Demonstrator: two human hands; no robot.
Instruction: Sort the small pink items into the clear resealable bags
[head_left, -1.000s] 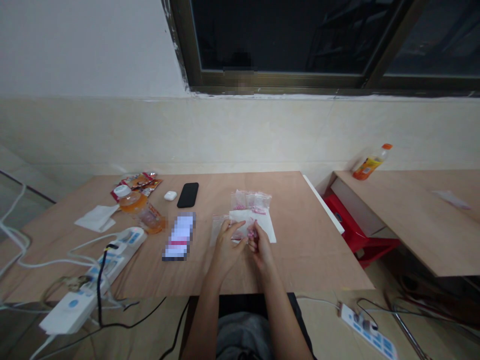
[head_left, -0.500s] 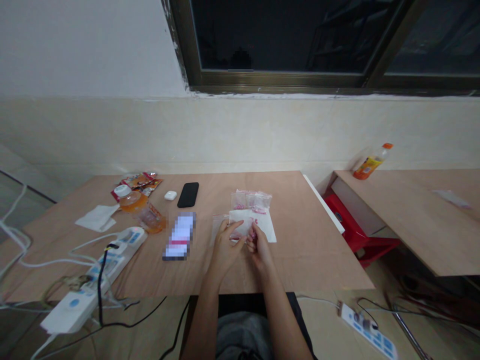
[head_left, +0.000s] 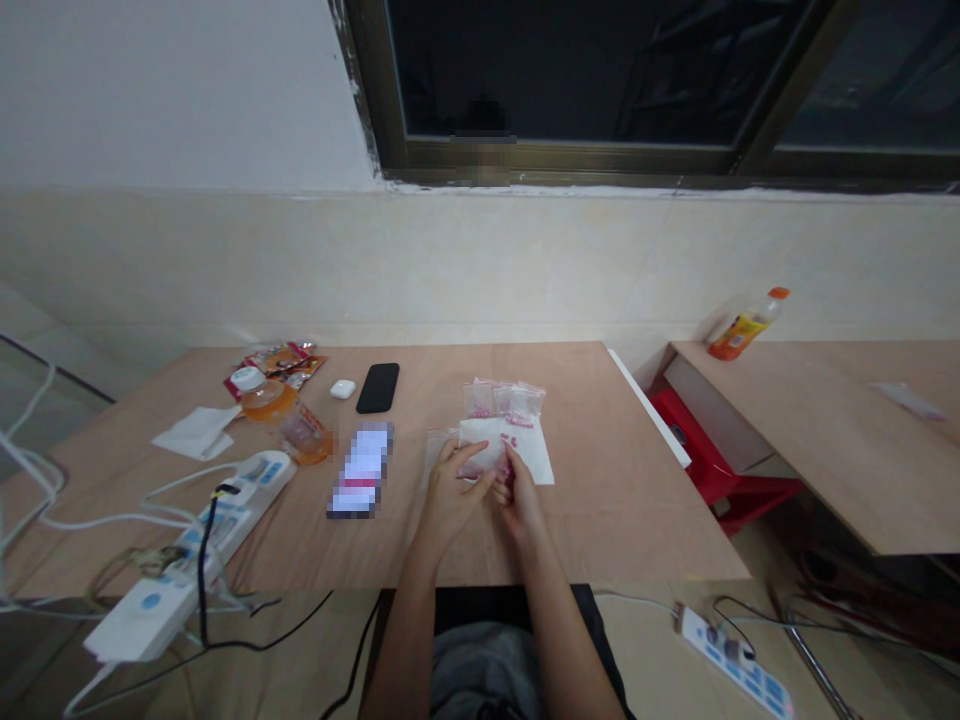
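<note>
My left hand (head_left: 448, 492) is over the left edge of a white paper sheet (head_left: 536, 460), its thumb and index finger spread apart. Right beside it, my right hand (head_left: 517, 497) has its fingers curled in a pinch; what they hold is too small and hidden to make out. Something pinkish shows between the two hands. Small pink-red pieces (head_left: 511, 441) lie on the paper near the right fingertips. Behind the sheet are clear plastic bags (head_left: 519, 400) with pink-red contents. Another clear bag (head_left: 437, 446) lies partly beneath my left hand.
Left of my hands are a lit phone (head_left: 361, 470), a black phone (head_left: 378, 388), a white earbud case (head_left: 343, 389), a tilted orange drink bottle (head_left: 289, 425) and a power strip (head_left: 191, 565) with cables. Snack wrappers (head_left: 281, 360) lie behind. A red stool (head_left: 697, 450) stands right.
The view has shifted very slightly. Both hands keep nearly the same pose over the paper, and the pink-red pieces show a little more plainly beside the right fingertips.
</note>
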